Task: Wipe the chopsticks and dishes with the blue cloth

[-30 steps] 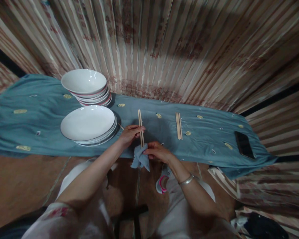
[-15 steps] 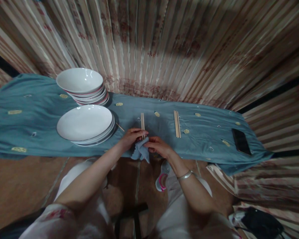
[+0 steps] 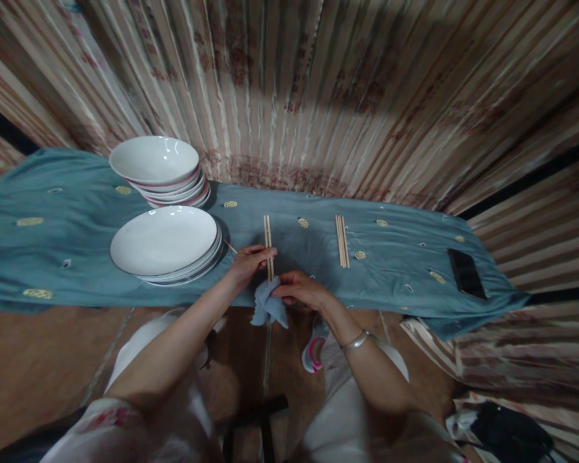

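Observation:
A pair of wooden chopsticks [image 3: 267, 231] points away from me, pinched around the middle by my left hand [image 3: 251, 262]. My right hand [image 3: 302, 289] is closed on a blue-grey cloth [image 3: 270, 303], which wraps the near ends of the chopsticks and hangs in folds below them. Farther right, several more chopsticks [image 3: 342, 241] lie side by side on the tablecloth. Just left of my left hand, the tip of another thin stick [image 3: 230, 247] shows beside the plates; the rest of it is hidden.
At the left stand a stack of white plates [image 3: 164, 241] and, behind it, a stack of white bowls [image 3: 154, 159]. A dark phone [image 3: 467, 273] lies toward the right end of the teal tablecloth [image 3: 395, 257]. A pleated curtain [image 3: 280, 96] hangs behind.
My left hand and the chopsticks have shifted slightly left. The cloth in my right hand has slid down toward the near ends, so more of the chopsticks shows between my hands.

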`<act>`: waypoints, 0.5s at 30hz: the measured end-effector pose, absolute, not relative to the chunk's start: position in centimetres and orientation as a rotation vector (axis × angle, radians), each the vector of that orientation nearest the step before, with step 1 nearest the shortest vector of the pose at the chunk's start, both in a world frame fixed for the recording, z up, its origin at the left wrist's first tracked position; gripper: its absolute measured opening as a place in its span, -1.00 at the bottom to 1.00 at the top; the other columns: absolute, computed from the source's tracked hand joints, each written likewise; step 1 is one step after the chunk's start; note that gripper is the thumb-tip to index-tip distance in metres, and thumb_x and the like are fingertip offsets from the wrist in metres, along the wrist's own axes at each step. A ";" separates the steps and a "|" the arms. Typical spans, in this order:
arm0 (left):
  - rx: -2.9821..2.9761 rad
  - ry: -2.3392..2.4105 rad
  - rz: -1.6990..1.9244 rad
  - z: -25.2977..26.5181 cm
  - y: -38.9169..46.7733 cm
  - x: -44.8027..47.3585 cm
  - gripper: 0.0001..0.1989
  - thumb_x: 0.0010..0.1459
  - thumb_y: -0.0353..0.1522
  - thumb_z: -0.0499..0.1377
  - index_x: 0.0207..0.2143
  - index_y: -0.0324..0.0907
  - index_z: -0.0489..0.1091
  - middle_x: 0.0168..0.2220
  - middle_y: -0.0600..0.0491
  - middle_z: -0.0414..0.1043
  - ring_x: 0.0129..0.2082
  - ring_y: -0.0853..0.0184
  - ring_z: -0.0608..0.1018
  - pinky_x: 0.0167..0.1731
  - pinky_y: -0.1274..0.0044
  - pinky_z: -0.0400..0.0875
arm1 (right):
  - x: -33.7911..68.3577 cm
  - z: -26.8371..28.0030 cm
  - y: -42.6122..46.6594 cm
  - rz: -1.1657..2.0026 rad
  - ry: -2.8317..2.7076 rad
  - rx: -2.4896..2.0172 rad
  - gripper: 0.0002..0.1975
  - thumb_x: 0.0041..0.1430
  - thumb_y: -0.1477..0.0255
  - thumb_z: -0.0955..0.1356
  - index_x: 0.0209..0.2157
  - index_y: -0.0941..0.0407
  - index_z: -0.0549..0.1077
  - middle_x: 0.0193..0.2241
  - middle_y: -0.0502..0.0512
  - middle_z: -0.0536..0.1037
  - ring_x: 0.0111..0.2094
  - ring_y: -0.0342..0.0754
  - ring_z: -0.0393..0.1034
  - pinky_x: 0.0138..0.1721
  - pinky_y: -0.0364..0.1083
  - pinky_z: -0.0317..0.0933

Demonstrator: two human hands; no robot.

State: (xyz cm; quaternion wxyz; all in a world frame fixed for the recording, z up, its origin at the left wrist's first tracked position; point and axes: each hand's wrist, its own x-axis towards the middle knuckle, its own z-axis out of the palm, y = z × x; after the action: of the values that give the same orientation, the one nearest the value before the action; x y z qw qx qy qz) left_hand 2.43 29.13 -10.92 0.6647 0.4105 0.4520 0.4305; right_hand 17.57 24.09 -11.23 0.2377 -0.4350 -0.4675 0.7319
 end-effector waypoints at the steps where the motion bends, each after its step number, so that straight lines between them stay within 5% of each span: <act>1: 0.920 1.018 0.965 -10.9 29.1 2.5 -0.70 -0.30 -0.21 0.38 -0.60 -0.26 0.47 -0.72 0.19 0.20 -0.68 0.56 0.16 -0.65 0.60 0.00 | 17.6 -11.2 24.2 1.998 -1.267 -1.194 -0.80 -0.24 0.36 0.45 -0.55 0.19 0.45 -0.68 -0.12 0.33 -0.66 -0.29 0.03 -0.61 -0.19 -0.15; 15: 0.996 0.973 0.856 -11.2 28.2 2.9 -0.69 -0.28 -0.17 0.36 -0.58 -0.25 0.49 -0.71 0.16 0.21 -0.68 0.54 0.19 -0.67 0.61 0.00 | 17.8 -10.9 24.9 1.856 -1.127 -1.242 -0.71 -0.26 0.30 0.47 -0.52 0.20 0.41 -0.70 -0.18 0.29 -0.69 -0.32 0.02 -0.62 -0.19 -0.17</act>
State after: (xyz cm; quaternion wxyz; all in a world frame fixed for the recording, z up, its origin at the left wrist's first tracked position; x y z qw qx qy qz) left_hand 2.94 28.22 -11.22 0.6842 0.4443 0.4341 0.3821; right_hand 17.81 24.88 -10.93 0.3147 -0.4713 -0.4276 0.7042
